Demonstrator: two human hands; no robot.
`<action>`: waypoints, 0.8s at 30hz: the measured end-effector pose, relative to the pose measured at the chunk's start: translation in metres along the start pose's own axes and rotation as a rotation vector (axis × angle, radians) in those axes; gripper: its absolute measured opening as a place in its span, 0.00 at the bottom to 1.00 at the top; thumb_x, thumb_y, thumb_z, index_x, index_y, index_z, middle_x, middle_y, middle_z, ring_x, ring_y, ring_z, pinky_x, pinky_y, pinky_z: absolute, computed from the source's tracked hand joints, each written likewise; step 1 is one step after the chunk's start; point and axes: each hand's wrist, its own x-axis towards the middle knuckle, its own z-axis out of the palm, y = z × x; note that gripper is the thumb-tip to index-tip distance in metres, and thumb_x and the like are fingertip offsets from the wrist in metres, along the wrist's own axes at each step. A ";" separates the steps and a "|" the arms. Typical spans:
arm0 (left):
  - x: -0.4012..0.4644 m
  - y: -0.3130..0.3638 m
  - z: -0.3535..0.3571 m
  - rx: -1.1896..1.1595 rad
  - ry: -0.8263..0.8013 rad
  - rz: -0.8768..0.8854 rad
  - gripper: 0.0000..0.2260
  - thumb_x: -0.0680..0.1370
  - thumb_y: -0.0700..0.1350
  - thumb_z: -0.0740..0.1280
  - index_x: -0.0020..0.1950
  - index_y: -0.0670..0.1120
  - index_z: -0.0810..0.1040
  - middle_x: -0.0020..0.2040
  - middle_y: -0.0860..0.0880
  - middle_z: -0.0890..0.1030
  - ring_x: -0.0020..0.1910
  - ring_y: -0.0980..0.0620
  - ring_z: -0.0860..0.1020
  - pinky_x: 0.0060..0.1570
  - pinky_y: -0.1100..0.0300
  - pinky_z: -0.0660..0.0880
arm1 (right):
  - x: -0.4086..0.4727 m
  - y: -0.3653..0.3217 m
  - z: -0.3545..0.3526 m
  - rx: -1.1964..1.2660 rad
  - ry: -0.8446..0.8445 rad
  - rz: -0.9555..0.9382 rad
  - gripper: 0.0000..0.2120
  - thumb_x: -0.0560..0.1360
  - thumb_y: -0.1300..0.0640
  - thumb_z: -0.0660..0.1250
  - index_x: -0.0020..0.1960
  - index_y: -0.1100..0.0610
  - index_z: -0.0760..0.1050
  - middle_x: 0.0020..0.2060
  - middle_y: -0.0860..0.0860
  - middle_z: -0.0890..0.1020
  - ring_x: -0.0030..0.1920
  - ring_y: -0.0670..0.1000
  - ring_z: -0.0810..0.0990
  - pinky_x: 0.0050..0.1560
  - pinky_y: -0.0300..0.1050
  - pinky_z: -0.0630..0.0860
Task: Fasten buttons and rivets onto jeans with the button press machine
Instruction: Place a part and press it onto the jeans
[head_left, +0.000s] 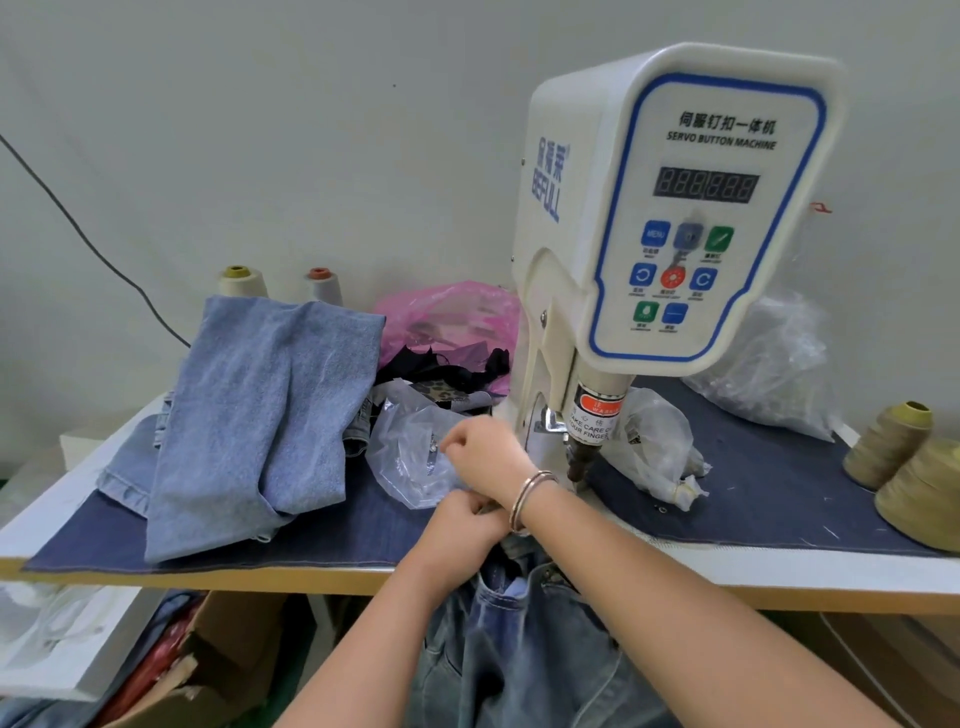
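Two pale thread cones (280, 283) upper left by the wall, pink bag (452, 317) at center, two olive thread cones (906, 467) far right, cardboard box (228, 654) lower left.

I see the press (670, 208) cased in smooth, glossy white plastic, its ram (579, 460) dull dark metal. The table (779, 493) wears matt navy denim; the jeans (249, 415) folded on it are soft, faded blue cloth. The bag (415, 462) is thin, crinkled clear plastic. My bracelet (527, 496) is shiny metal.
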 end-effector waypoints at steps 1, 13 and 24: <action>0.001 -0.001 -0.001 -0.002 0.002 0.005 0.07 0.66 0.44 0.67 0.40 0.44 0.81 0.37 0.52 0.82 0.41 0.58 0.77 0.42 0.62 0.74 | 0.011 0.003 0.005 -0.191 -0.066 -0.041 0.16 0.78 0.64 0.56 0.57 0.56 0.80 0.54 0.54 0.81 0.51 0.53 0.78 0.54 0.47 0.76; 0.014 -0.009 -0.008 0.127 0.070 -0.030 0.14 0.79 0.35 0.59 0.40 0.53 0.73 0.30 0.58 0.77 0.29 0.67 0.73 0.31 0.77 0.69 | 0.050 -0.004 0.035 -0.796 0.036 -0.173 0.11 0.76 0.64 0.62 0.56 0.58 0.77 0.54 0.53 0.81 0.54 0.55 0.80 0.44 0.44 0.72; 0.012 -0.009 -0.008 0.105 0.039 -0.049 0.07 0.72 0.41 0.62 0.37 0.50 0.76 0.25 0.62 0.78 0.25 0.68 0.71 0.28 0.73 0.69 | 0.049 0.004 0.037 -0.782 0.049 -0.155 0.13 0.75 0.65 0.62 0.58 0.58 0.76 0.54 0.53 0.81 0.54 0.55 0.80 0.41 0.44 0.71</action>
